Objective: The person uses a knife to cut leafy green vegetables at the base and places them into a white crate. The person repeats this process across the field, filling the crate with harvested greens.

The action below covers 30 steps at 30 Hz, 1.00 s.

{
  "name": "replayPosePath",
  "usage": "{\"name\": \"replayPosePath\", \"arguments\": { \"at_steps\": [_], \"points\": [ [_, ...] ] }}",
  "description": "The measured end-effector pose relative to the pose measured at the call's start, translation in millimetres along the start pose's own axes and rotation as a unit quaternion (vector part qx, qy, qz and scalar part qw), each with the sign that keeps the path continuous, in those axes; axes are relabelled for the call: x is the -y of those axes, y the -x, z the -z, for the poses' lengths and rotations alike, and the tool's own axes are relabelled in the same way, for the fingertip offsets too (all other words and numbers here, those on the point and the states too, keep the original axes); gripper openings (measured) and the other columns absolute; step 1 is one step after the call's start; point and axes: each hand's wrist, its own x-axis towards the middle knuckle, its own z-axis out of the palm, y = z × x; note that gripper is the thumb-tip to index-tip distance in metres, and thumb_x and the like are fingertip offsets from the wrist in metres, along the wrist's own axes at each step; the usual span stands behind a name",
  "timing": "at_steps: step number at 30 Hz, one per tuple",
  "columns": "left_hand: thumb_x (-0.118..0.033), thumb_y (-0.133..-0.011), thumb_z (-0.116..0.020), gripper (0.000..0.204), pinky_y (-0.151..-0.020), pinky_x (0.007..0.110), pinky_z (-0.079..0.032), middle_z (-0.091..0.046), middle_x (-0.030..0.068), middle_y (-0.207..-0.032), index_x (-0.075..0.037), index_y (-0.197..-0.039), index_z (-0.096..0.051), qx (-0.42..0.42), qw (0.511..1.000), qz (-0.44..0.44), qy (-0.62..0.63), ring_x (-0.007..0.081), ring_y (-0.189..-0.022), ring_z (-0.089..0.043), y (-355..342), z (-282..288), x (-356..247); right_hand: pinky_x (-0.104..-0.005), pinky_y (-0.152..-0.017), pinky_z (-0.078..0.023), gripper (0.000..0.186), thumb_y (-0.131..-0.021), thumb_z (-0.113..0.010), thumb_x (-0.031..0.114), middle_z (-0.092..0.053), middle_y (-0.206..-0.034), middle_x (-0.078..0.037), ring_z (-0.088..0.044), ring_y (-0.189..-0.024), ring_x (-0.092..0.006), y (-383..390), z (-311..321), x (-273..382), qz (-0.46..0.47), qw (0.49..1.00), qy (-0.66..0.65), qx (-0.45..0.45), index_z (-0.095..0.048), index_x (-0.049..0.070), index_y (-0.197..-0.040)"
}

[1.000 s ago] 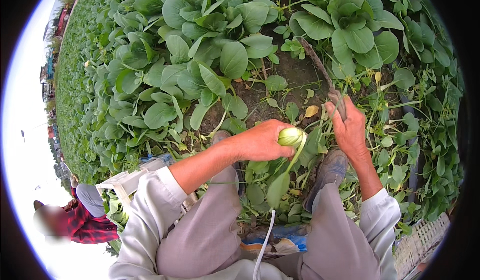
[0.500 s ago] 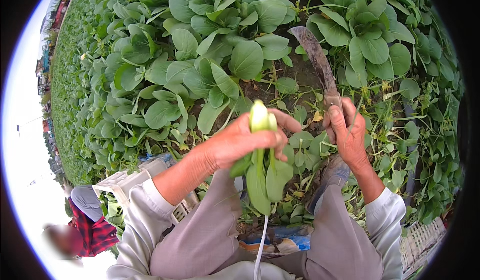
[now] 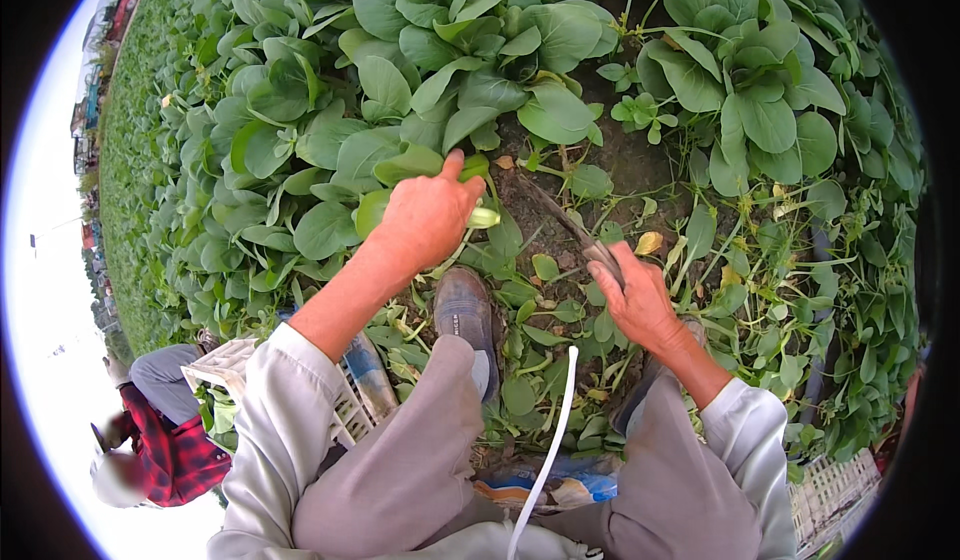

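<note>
My left hand (image 3: 428, 212) reaches in at the edge of the leafy row, knuckles up, wrapped round a head of bok choy. Only the bok choy's pale cut base (image 3: 484, 217) sticks out past my fingers; most of its leaves are hidden by the hand or merge with the plants beneath. The index finger touches leaves of a growing bok choy (image 3: 410, 164). In my right hand (image 3: 643, 298) is a knife (image 3: 565, 217), gripped by its handle. Its dark, dirty blade slants up and left, the tip low over the soil next to the plants.
Large bok choy plants (image 3: 480, 20) fill the far side, with another cluster (image 3: 755, 90) at right. Cut leaves litter the soil round my shoe (image 3: 466, 310). White crates (image 3: 225, 365) stand at left and lower right (image 3: 835, 495). A person in a red checked shirt (image 3: 180, 455) crouches at far left.
My left hand has moved left and away from me with the bok choy, down to the row, turning knuckles up. The knife has swung from upright to slanting left and dropped toward the soil.
</note>
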Motion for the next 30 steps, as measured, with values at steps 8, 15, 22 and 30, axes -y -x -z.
{"name": "replayPosePath", "arguments": {
  "at_steps": [8,15,22,30],
  "points": [
    [-0.005,-0.067,-0.067,0.049,-0.065,0.045,-0.055,-0.039,0.0169,-0.143,-0.016,-0.113,-0.054,-0.046,0.998,0.034,0.027,0.0371,-0.073,-0.067,24,-34,7,-0.0520,-0.071,-0.047,0.030,-0.095,-0.054,0.030,-0.064,-0.086,-0.027,-0.060,-0.082,-0.0480,-79,-34,11,0.000,0.998,0.056,0.033,-0.050,0.001,-0.102],
    [-0.006,-0.066,-0.067,0.049,-0.063,0.044,-0.055,-0.041,0.0148,-0.142,-0.016,-0.113,-0.055,-0.120,0.991,0.008,0.053,0.0346,-0.070,-0.067,36,-62,16,-0.0498,-0.073,-0.046,0.030,-0.096,-0.054,0.028,-0.062,-0.089,-0.030,-0.059,-0.087,-0.0490,-84,-60,-12,0.011,0.999,-0.025,0.040,-0.051,-0.002,-0.103],
    [-0.008,-0.069,-0.066,0.042,-0.057,0.042,-0.054,-0.045,0.0169,-0.139,-0.013,-0.110,-0.058,-0.193,0.980,-0.011,0.044,0.0317,-0.064,-0.067,37,-77,12,-0.0519,-0.080,-0.048,0.032,-0.096,-0.050,0.026,-0.064,-0.095,-0.029,-0.060,-0.092,-0.0475,-99,-74,0,-0.004,0.997,0.059,0.052,-0.049,-0.003,-0.111],
    [-0.001,-0.061,-0.070,0.056,-0.073,0.040,-0.056,-0.049,0.0141,-0.135,-0.016,-0.114,-0.060,-0.253,0.955,0.022,0.153,0.0346,-0.088,-0.067,54,-92,16,-0.0506,-0.079,-0.049,0.037,-0.097,-0.049,0.030,-0.065,-0.095,-0.028,-0.063,-0.091,-0.0444,-52,-50,14,-0.064,0.986,0.114,0.105,-0.048,-0.002,-0.116]
  ]
}}
